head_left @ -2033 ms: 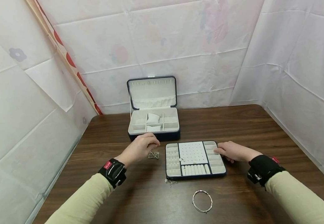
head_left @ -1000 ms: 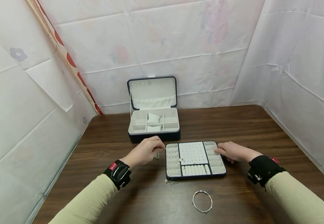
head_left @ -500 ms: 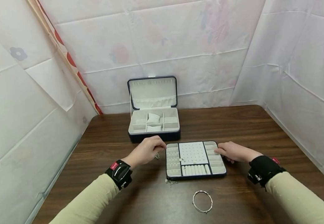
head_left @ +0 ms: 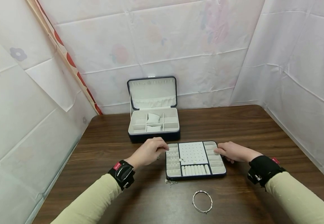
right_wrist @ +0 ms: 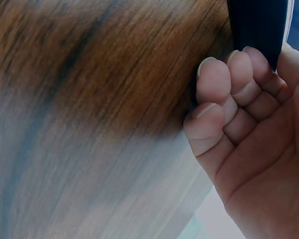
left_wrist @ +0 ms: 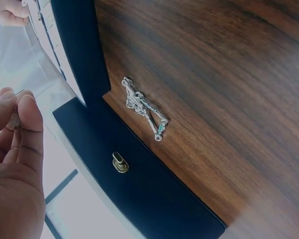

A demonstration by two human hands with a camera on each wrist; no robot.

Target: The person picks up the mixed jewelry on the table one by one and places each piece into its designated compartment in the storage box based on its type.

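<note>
Left hand (head_left: 150, 151) at jewellery tray (head_left: 192, 151)'s 10 o'clock, fingers pinching a tiny pale piece (left_wrist: 14, 119) (maybe an earring, too small to tell). Right hand (head_left: 232, 151)'s fingers grip the tray between 2 and 3. Bangle (head_left: 193, 200) on bench (head_left: 139, 199), 6 o'clock.

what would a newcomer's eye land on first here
Probably the white jewelry tray, on the brown table between the left hand and the right hand. Behind it, to the left, the jewelry box stands open, its lid raised. Closer to the camera lies a silver bangle.
</note>
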